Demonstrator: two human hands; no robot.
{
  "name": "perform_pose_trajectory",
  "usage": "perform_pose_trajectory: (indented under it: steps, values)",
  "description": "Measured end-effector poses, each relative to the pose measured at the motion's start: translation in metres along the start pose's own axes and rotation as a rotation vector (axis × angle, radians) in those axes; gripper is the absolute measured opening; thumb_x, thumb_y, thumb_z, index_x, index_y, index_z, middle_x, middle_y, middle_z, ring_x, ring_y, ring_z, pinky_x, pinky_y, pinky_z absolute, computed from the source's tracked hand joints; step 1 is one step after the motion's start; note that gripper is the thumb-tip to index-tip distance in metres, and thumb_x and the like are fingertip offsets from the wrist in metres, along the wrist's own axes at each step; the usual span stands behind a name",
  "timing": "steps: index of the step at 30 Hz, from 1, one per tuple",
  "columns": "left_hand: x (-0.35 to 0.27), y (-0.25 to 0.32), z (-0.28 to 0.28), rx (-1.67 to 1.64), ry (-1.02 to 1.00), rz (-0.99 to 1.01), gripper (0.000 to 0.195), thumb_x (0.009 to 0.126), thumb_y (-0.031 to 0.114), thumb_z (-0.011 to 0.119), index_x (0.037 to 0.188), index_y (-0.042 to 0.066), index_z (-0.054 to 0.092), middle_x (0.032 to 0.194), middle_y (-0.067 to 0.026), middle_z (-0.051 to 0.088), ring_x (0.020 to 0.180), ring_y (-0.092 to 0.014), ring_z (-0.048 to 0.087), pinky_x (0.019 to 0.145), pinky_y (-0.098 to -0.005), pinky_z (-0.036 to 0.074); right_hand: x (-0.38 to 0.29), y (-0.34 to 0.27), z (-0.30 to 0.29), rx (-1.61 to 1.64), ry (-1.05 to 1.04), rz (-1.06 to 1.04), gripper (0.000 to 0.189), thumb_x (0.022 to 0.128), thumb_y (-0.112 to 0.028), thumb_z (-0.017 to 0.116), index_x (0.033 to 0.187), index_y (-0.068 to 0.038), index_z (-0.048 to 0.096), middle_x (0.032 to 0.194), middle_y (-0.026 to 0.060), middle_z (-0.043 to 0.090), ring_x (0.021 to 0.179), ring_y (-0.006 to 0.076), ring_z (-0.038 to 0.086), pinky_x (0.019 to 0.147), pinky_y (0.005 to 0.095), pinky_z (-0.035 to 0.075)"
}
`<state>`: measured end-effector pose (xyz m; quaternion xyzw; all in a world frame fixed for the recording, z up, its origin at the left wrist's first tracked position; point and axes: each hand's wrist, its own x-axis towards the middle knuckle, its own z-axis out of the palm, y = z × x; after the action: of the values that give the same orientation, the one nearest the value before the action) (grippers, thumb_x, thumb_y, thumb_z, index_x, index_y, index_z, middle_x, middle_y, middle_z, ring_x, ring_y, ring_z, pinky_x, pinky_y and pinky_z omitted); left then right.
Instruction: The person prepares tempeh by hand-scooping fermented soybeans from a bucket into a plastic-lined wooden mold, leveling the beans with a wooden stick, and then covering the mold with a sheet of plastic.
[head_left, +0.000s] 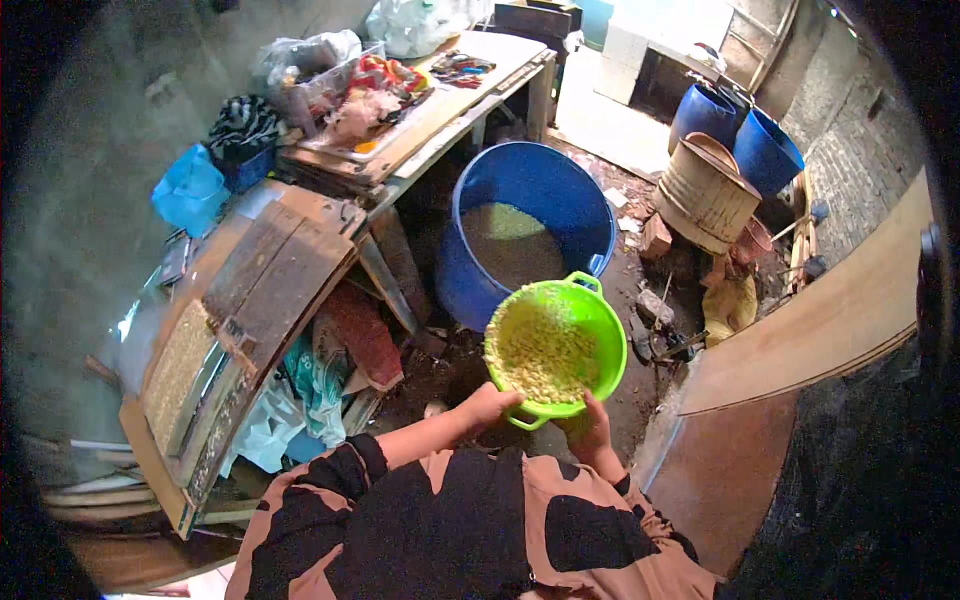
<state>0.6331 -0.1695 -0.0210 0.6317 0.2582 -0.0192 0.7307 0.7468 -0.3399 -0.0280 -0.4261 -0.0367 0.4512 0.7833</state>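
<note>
A bright green plastic basin (611, 352) with two loop handles is held in front of my body. Coarse yellowish grain or feed (544, 352) covers its bottom and lies heaped towards the left side. My left hand (487, 409) grips the rim on the near left, beside the near handle. On the near right, my right hand (589, 427) has its thumb over the rim and its fingers under the basin, partly hidden. Just beyond stands a large blue plastic barrel (465, 262), open at the top, with loose material (514, 244) inside. The basin overlaps the barrel's near rim in view.
To the left are a board-topped workbench (262, 262) and a cluttered table (427, 139). A worn beige drum (705, 195), bricks (655, 236) and blue barrels (765, 150) stand at the right. A wooden panel (810, 330) borders my right side. Plastic bags (315, 390) lie beneath the bench.
</note>
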Motion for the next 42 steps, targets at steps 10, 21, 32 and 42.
perform_pose_trajectory:
  steps: [10, 21, 32, 42]
  values:
    - [0.130, -0.002, -0.104, -0.161, 0.208, -0.393, 0.072, 0.075, 0.020, 0.061, 0.132, 0.003, 0.021, 0.096, -0.0135, 0.053, 0.068, -0.018, 0.057, 0.048, -0.0246, 0.044, 0.108, -0.059, -0.091, -0.464, 0.573, -0.408, 0.078, 0.070, -0.007, 0.059, 0.134, -0.007, 0.014, 0.123, 0.0165, 0.039, 0.103, 0.0286, 0.048, 0.081, 0.0439, 0.045]
    - [0.341, 0.046, -0.251, 0.628, 0.835, -0.304, 0.075, 0.065, 0.025, 0.059, 0.128, -0.001, 0.029, 0.127, -0.0222, 0.036, 0.118, -0.034, 0.036, 0.099, -0.0374, 0.031, 0.370, -0.050, -0.082, -0.716, 0.566, -0.363, 0.091, 0.062, -0.004, 0.070, 0.132, -0.002, 0.012, 0.117, 0.0146, 0.042, 0.102, 0.0234, 0.046, 0.086, 0.0323, 0.041]
    - [0.421, 0.023, -0.290, 0.844, 0.953, -0.031, 0.044, 0.083, 0.007, 0.043, 0.125, 0.002, 0.031, 0.114, -0.0254, 0.046, 0.097, -0.040, 0.050, 0.082, -0.0422, 0.043, 0.586, 0.045, -0.136, -0.830, 1.034, 0.386, 0.122, 0.054, -0.035, 0.074, 0.134, -0.004, -0.013, 0.123, 0.0347, 0.031, 0.113, 0.0431, 0.035, 0.098, 0.0421, 0.030]
    - [0.420, 0.035, -0.287, 0.805, 0.909, -0.109, 0.048, 0.078, 0.002, 0.046, 0.124, 0.000, 0.033, 0.118, -0.0233, 0.044, 0.106, -0.039, 0.046, 0.091, -0.0393, 0.038, 0.744, 0.117, -0.172, -1.495, 0.788, 0.705, 0.061, 0.064, -0.036, 0.066, 0.111, -0.001, 0.048, 0.104, 0.0189, 0.055, 0.096, 0.0330, 0.053, 0.087, 0.0383, 0.042]
